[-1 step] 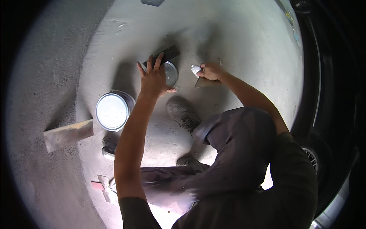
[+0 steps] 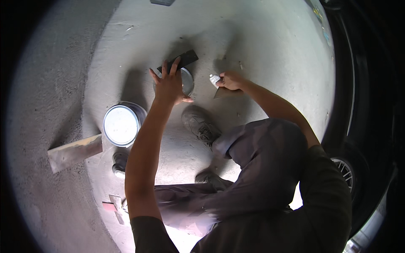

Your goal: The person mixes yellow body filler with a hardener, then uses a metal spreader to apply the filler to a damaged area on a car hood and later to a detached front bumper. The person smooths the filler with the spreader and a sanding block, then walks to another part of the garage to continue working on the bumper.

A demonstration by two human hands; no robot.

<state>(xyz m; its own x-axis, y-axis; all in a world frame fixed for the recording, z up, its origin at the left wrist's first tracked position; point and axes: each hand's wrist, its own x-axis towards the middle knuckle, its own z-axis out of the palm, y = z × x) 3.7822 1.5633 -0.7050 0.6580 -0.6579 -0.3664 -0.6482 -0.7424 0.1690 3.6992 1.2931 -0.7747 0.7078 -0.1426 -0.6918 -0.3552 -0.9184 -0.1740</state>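
Note:
My left hand [image 2: 169, 88] spreads its fingers over a round, silvery can or lid [image 2: 188, 82] on the floor. Its fingertips touch a flat, dark rectangular piece [image 2: 188, 58] at the far rim. Part of the round thing is hidden under the hand. To the right, my right hand [image 2: 232, 80] is closed around a white tube [image 2: 214, 79], its capped end pointing left. From under the same hand comes the thin, wide blade of a putty knife [image 2: 225, 93]; the fingers hide its handle.
A lidded pail [image 2: 121, 125] stands left of my left forearm, with a small dark can [image 2: 120, 163] nearer me. A wide flat blade [image 2: 76, 152] lies farther left. Small scrapers [image 2: 117, 207] lie at lower left. My shoe [image 2: 198, 124] is below the hands. A dark car [image 2: 367, 126] lines the right side.
The whole view has shifted slightly, with the floor things a little farther left. Both hands keep nearly the same pose and hold.

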